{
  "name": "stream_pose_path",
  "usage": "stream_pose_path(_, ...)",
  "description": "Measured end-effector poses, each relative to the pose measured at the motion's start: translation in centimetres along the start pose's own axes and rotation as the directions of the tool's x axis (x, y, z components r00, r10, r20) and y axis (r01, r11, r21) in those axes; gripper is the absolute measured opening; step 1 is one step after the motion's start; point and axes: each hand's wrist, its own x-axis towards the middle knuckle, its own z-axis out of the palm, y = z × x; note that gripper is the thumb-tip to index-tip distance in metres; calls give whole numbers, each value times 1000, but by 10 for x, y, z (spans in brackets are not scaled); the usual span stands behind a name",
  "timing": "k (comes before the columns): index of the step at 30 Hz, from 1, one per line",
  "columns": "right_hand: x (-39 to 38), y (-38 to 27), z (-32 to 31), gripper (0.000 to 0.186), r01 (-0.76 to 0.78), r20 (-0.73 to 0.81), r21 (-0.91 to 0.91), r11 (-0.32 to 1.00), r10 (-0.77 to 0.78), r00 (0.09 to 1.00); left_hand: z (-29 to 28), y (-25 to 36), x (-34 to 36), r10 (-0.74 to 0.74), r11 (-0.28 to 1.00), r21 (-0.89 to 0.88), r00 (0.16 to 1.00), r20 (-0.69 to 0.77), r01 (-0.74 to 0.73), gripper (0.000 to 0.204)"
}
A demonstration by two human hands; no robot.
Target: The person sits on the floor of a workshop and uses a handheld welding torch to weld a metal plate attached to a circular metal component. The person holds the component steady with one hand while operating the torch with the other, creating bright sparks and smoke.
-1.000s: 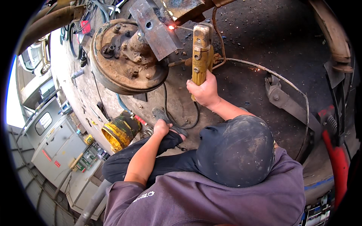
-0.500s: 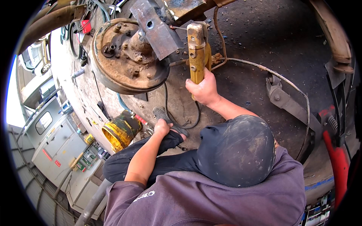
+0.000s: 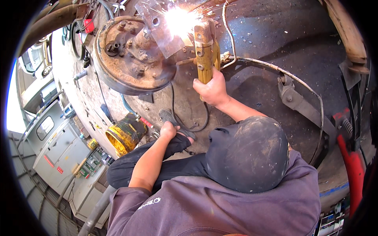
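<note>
My right hand [image 3: 212,88] grips the ribbed handle of a yellow welding electrode holder [image 3: 204,59], which stands upright. Beside its upper end burns a white welding arc [image 3: 179,23], throwing sparks; the glare hides the electrode and the spot it touches. A flat steel plate [image 3: 163,37] with a hole lies against the arc's left side, above a rusty wheel drum [image 3: 134,59] with studs. My left hand [image 3: 168,131] rests closed by the bent knee, fingers curled, and whatever is in them cannot be seen. A dusty dark headpiece [image 3: 252,153] blocks the view below my right forearm.
A yellow and black bucket [image 3: 126,133] lies tipped at the left, near hoses. A grey metal arm [image 3: 299,102], a curved cable [image 3: 291,78] and a red bar [image 3: 348,169] are at the right. Rusty beams cross the upper corners. A grey cabinet [image 3: 59,145] stands far left.
The arc has lit beside the plate, with sparks and bright light over the drum and floor. My right hand and the holder have shifted very slightly; my left hand stays almost in place.
</note>
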Motion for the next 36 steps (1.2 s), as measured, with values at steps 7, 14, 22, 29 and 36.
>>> stream_pose_path(7,-10,2,-3,17,-38,12,73,997,38,999,0,0,-1,13,1000,-4,1000,-14,-13,64)
stream_pose_path(14,-3,0,-2,26,-76,33,100,992,73,997,0,-1,-1,21,1000,-4,1000,-6,-21,63)
stream_pose_path(22,0,-3,2,26,-72,34,69,995,69,997,2,-3,1,2,1000,-15,1000,-3,-2,62)
stream_pose_path(29,2,-3,1,26,-50,20,61,997,49,999,0,-1,1,0,1000,-6,1000,3,0,61)
stream_pose_path(36,6,5,4,26,-23,14,35,999,23,1000,-1,1,0,-27,999,-20,1000,1,27,63)
